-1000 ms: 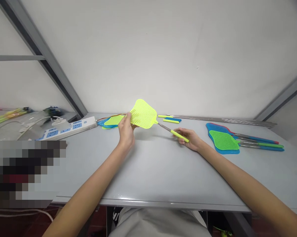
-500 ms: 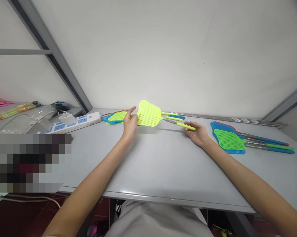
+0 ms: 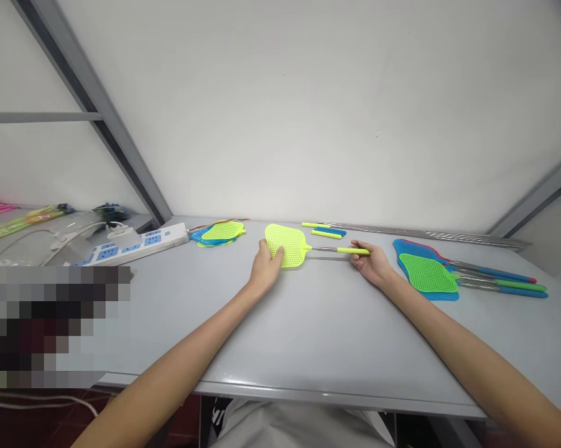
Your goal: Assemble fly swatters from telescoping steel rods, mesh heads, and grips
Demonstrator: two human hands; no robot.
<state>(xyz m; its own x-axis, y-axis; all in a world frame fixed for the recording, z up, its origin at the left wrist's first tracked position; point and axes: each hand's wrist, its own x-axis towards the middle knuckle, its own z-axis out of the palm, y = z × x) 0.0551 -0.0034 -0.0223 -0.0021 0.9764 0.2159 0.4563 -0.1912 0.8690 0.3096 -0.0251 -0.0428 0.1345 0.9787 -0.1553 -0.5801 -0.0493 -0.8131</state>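
A yellow-green fly swatter (image 3: 290, 247) with a thin metal rod is held between both hands, just over the table. My left hand (image 3: 265, 266) grips the left edge of its perforated head, thumb on top. Around its yellow handle, near the end, the fingers of my right hand (image 3: 370, 261) are closed. Behind it lie loose yellow and blue handle grips (image 3: 328, 234). To the left is a small pile of yellow and blue swatter heads (image 3: 219, 233). On the right, several whole swatters (image 3: 427, 274) in green, blue and red-edged blue are stacked.
Thin metal rods (image 3: 430, 234) lie along the wall at the back. A white power strip (image 3: 143, 244) with plugs and cables stands on the left of the grey table (image 3: 336, 348). Bagged items (image 3: 28, 221) lie on the farther left surface. A blurred patch hides the near left corner.
The swatter has come down nearer the table and levelled out. My left thumb has closed onto its head, where the fingers were more spread before. My right hand keeps to the handle.
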